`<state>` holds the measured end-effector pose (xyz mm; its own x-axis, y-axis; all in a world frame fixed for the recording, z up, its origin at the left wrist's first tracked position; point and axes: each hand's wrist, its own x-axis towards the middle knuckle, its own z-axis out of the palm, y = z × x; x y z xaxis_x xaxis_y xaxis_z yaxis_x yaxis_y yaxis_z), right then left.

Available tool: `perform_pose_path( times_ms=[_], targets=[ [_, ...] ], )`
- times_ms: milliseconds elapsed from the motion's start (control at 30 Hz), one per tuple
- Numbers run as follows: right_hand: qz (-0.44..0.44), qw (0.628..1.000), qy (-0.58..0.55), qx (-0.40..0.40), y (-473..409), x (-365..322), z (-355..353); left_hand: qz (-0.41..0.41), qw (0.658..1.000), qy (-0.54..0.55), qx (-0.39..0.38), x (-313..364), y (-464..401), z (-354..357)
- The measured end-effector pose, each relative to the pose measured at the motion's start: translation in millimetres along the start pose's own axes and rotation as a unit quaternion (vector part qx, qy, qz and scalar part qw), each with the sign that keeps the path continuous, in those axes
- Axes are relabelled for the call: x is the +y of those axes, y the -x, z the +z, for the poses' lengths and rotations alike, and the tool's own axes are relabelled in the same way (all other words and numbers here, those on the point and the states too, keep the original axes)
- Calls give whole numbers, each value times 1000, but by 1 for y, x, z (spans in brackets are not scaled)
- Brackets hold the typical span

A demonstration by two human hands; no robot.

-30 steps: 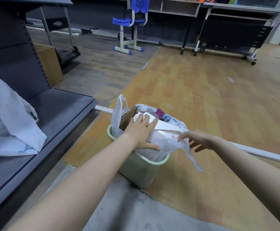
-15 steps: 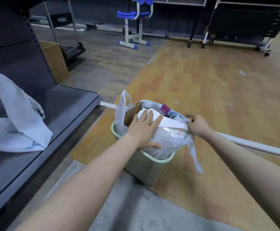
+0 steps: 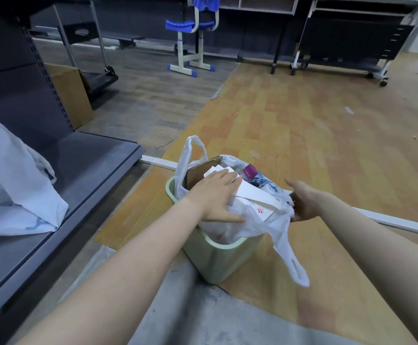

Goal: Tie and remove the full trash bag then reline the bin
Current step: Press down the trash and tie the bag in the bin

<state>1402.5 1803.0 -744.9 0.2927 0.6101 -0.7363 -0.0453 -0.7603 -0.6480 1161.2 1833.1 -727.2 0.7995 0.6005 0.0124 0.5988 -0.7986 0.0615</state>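
Observation:
A pale green bin (image 3: pixel 218 260) stands on the floor, lined with a full white trash bag (image 3: pixel 255 221). Cardboard, white boxes and a bottle with a purple cap (image 3: pixel 249 171) stick out of it. My left hand (image 3: pixel 215 195) lies flat with straight fingers on the trash, pressing it down. My right hand (image 3: pixel 302 201) is at the bag's right edge, its fingers touching the plastic where one handle loop (image 3: pixel 294 265) hangs down outside the bin; the grip is hidden. The other handle loop (image 3: pixel 191 151) stands up at the far left. A spare white bag (image 3: pixel 16 185) lies on the grey shelf.
The low grey shelf unit (image 3: pixel 83 170) runs along the left. A white floor strip (image 3: pixel 402 224) passes behind the bin. A blue chair (image 3: pixel 193 38), a cardboard box (image 3: pixel 68 95) and dark desks on wheels stand farther back. Wood-pattern floor spreads to the right.
My right hand went in to the bag's right edge and now sits lower on the plastic by the hanging handle. My left hand has stayed pressed on the trash.

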Motion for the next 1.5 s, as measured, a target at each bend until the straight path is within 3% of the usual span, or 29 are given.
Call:
perform_pose_path(
  times_ms=[167,300,433,500,567,667,733,833,900,1000,1133,1333,1500],
  targets=[
    [-5,994,48,99,-7,-5,8,-18,998,56,11,2,-1,-2],
    [-23,995,40,93,-6,-6,12,-30,996,78,16,5,-1,-1],
    [-9,999,44,31,-3,-7,7,-28,996,78,42,4,-6,0],
    [-19,998,36,49,-8,-4,5,-26,996,74,45,3,-9,0],
    [-72,990,1,124,-13,-8,4,-28,995,76,54,3,-11,2],
    [-232,936,-40,260,-8,-34,14,-38,994,82,66,0,-15,6],
    [-341,897,47,277,6,-51,36,-40,994,78,70,-1,-18,8],
    [-425,843,250,217,24,-59,72,-42,993,79,74,-2,-18,8],
    [-402,830,325,210,23,-62,78,-33,994,77,71,-2,-17,8],
    [-365,824,320,293,14,-72,81,-24,993,81,77,-3,-15,9],
    [-269,860,352,253,-7,-88,93,-32,992,88,87,-2,-13,11],
    [-323,830,345,297,-10,-119,117,-25,987,105,122,-2,-11,12],
    [-219,826,441,275,-2,-111,119,-17,992,77,102,-3,-8,10]
  ],
)
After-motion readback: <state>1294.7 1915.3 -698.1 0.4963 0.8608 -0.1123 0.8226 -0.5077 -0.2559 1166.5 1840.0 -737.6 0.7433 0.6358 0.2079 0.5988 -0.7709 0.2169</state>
